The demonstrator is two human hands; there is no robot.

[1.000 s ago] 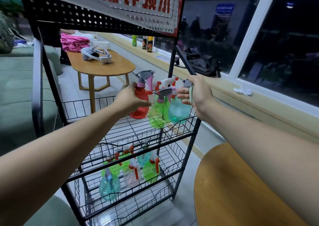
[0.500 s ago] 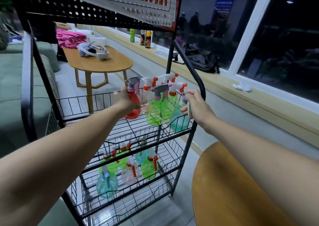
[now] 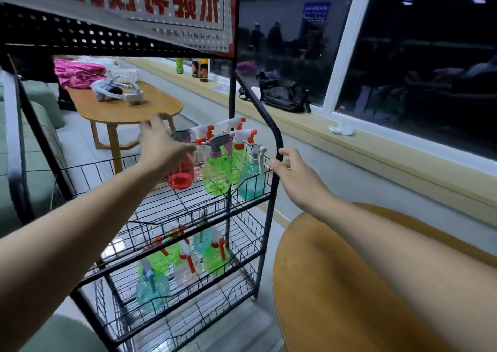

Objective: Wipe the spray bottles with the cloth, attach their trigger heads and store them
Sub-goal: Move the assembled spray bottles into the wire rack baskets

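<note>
On the wire rack (image 3: 242, 206), the red spray bottle (image 3: 180, 174) stands in the upper basket toward its right end, beside a green spray bottle (image 3: 216, 175) and a teal spray bottle (image 3: 251, 181) at the right corner. The left hand (image 3: 161, 147) is spread open in front of the red bottle, holding nothing. The right hand (image 3: 291, 170) is loosely open, fingertips at the rack's right post.

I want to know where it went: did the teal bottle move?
Yes. The teal bottle went from the right hand down into the rack's top basket.
</note>
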